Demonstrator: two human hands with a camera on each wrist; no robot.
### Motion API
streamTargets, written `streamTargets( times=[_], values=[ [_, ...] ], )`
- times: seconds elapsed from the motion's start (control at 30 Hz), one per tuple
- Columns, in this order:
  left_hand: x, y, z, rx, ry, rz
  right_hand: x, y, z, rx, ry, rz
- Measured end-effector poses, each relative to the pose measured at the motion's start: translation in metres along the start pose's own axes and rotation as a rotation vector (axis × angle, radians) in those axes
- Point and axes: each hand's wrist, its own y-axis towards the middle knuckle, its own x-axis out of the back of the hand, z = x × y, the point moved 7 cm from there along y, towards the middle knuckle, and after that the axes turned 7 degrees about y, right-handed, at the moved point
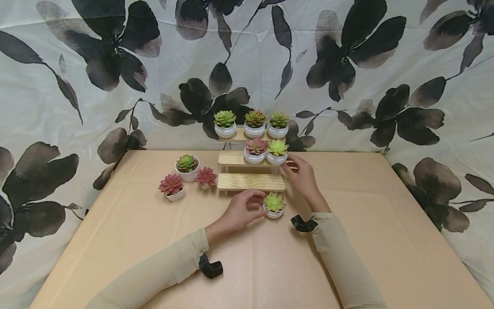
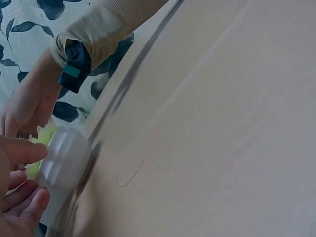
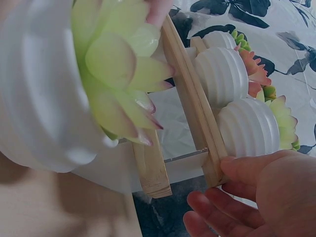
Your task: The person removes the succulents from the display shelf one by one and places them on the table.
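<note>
Here's the front lime plant (image 1: 273,204) in its white pot, just in front of the bottom board (image 1: 251,182), and your left hand (image 1: 239,210) seems to have it: fingers curled at its left and rear, thumb by the pot; whether it is off the table (image 1: 347,193), I can't tell. This looks like the placing step, pot by pot onto the boards; the next move calls for a level lift, clear of the board's edge. Up at the middle board (image 1: 231,159), your right hand (image 1: 304,179) has loose, unclenched fingers, thumb at the board's end, right beside the middle lime plant (image 1: 277,152). Off left, a green plant (image 1: 187,165) and two red plants (image 1: 171,184) wait.
</note>
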Motion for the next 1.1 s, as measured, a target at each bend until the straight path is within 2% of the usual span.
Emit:
streamTargets(
  times=[0.13, 0.47, 0.73, 0.97, 1.1],
  values=[
    [0.005, -0.001, -0.005, -0.014, 0.007, -0.005, 0.000, 0.000, 0.000, 0.005, -0.003, -0.002],
    [0.026, 0.006, -0.016, -0.001, 0.057, -0.043, 0.001, -0.001, 0.001, 0.003, -0.006, 0.003],
    [0.047, 0.015, -0.025, -0.008, 0.080, -0.121, 0.000, 0.000, 0.002, 0.010, 0.002, 0.005],
    [0.061, 0.025, -0.030, 0.002, 0.034, -0.206, 0.000, 0.000, 0.002, 0.014, 0.005, 0.006],
    [0.068, 0.029, -0.032, 0.009, 0.042, -0.261, 0.000, 0.000, 0.003, 0.019, 0.004, 0.006]
  ],
)
